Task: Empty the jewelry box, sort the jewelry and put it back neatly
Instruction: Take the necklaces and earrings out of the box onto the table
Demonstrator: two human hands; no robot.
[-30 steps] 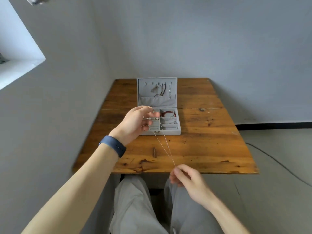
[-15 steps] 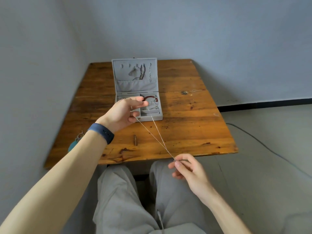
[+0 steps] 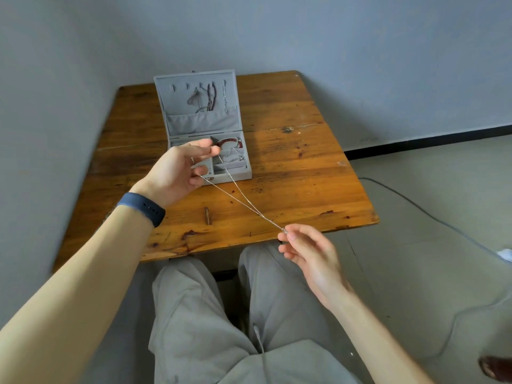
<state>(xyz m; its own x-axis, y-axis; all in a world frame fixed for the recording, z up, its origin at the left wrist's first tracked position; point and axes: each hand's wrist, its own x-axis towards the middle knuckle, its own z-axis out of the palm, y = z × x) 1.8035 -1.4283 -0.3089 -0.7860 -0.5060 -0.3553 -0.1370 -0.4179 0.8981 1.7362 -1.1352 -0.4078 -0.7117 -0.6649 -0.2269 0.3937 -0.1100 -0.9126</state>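
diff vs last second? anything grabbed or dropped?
Nothing grabbed or dropped. The left hand has come back from over the jewelry box toward its near-left corner and turned palm-up, with the silver chain looped over its fingers. The right hand still pinches the chain's other end past the table edge. The chain stays stretched between both hands; the box is still open.

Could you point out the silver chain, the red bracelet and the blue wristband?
silver chain (image 3: 243,202): head view, mid strand.
red bracelet (image 3: 230,140): head view, top curve, inside box.
blue wristband (image 3: 142,207): head view, band on left wrist.
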